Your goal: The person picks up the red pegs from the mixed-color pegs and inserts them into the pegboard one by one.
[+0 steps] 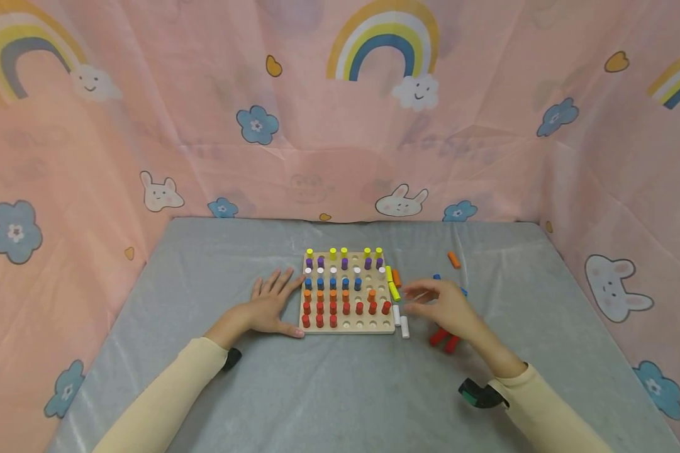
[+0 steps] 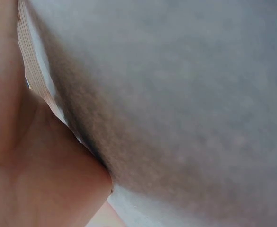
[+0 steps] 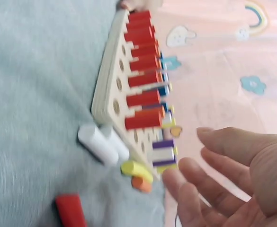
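Note:
A wooden pegboard (image 1: 353,332) lies on the table, set with rows of yellow, purple, white, blue, orange and red pegs, with some holes bare. My left hand (image 1: 267,308) lies spread at the board's left side, thumb at the near corner and fingertips along the edge. To the right of the board hovers my right hand (image 1: 446,307), fingers loosely extended and nothing between them. Beside the board's right edge lie two white pegs (image 3: 97,143), yellow pegs (image 1: 394,291) and an orange peg (image 1: 397,278). Red pegs (image 1: 438,337) lie partly hidden under the right hand.
Blue pegs (image 1: 437,277) show beyond the right hand, partly covered by it. Farther back lies one orange peg (image 1: 454,260). A grey cloth (image 1: 232,245) covers the table, and a pink patterned curtain (image 1: 317,145) hangs around its back and sides.

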Available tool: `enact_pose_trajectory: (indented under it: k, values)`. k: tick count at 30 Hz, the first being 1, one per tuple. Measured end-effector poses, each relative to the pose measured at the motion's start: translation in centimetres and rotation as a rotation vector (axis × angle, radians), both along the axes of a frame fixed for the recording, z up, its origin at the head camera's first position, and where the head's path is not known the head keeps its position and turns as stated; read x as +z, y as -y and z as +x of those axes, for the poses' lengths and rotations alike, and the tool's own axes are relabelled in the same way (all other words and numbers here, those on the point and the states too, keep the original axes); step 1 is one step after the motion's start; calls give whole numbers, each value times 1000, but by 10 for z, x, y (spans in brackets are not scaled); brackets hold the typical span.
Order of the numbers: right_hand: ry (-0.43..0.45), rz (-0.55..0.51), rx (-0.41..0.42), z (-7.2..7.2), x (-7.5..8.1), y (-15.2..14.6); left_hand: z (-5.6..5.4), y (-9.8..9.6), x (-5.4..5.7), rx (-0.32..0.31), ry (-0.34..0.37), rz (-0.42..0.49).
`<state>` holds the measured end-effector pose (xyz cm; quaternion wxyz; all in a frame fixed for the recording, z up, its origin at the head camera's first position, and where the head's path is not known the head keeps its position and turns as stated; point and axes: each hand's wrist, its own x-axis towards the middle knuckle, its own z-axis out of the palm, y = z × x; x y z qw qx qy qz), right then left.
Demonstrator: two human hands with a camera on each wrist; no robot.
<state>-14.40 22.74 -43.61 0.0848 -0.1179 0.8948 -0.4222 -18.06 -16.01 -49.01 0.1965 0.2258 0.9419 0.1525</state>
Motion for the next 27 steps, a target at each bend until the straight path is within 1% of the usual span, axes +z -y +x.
enact_pose_trajectory:
  k: [9, 12, 19, 23, 27]
  values:
    - [39, 86, -31, -1, 0, -30, 1, -2, 2, 4, -17, -14]
    - [44, 123, -21, -2, 1, -38, 2, -2, 2, 5, -20, -19]
    - [104, 137, 24, -3, -6, -55, 3, -3, 4, 9, -14, -18]
    - [140, 144, 24, -2, -10, -59, 3, -3, 3, 8, -16, -16]
    - [157, 158, 27, 1, -13, -61, 3, -3, 3, 5, -18, -18]
